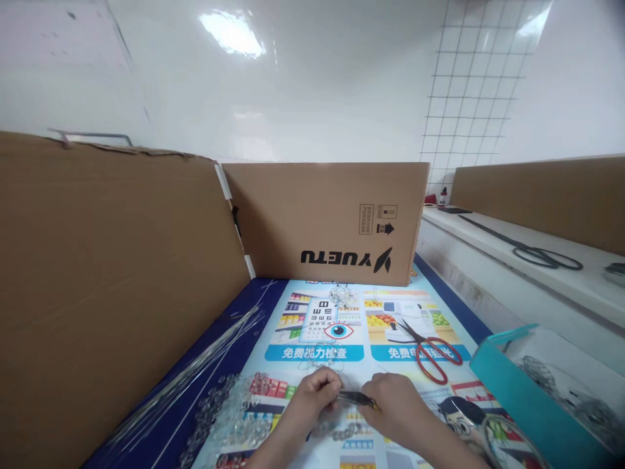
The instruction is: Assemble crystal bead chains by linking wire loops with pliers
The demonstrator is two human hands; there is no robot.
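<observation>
Pliers sit clamped in the right hand; the left hand pinches thin wire, which could slip toward loose clear beads.

From my headcam feed all I get of the body is two bare hands, the left hand and right hand, plus a bit of forearm at the bottom edge. No gloves, rings or watch that I can spot, and no sleeves reach the wrists.
</observation>
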